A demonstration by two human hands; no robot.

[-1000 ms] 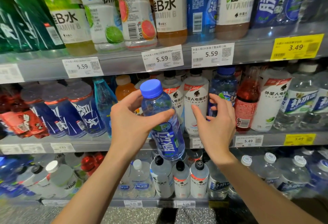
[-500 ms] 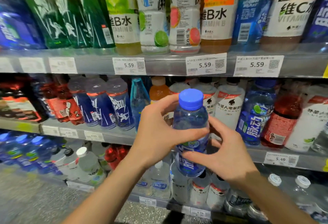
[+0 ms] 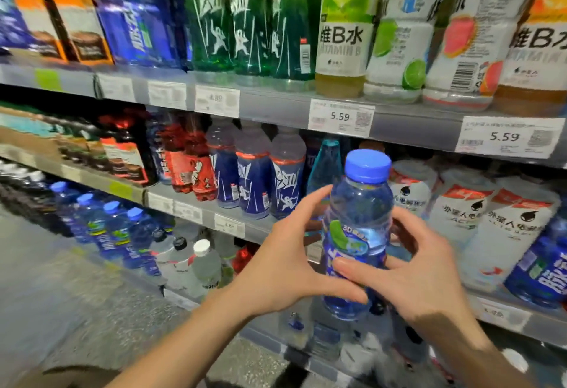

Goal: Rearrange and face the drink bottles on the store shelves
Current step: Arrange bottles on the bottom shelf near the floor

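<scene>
A clear blue drink bottle [image 3: 359, 218] with a blue cap and a blue label stands upright in the air in front of the middle shelf [image 3: 251, 228]. My left hand [image 3: 288, 258] grips its left side, thumb across the lower front. My right hand [image 3: 411, 268] holds its right side, fingers curled behind and thumb on the label. Behind it stand white electrolyte bottles [image 3: 460, 215] and dark blue sport bottles [image 3: 254, 185].
The top shelf [image 3: 276, 105] carries green bottles [image 3: 245, 19] and vitamin water bottles [image 3: 343, 31], with 5.59 price tags [image 3: 340, 117]. Blue-capped bottles [image 3: 116, 228] and clear water bottles [image 3: 202, 261] fill the bottom shelf. Grey floor lies at lower left.
The view has swung left along the shelves. My right hand came off the shelf and took hold of the bottle beside my left hand; the bottle stays upright in front of me.
</scene>
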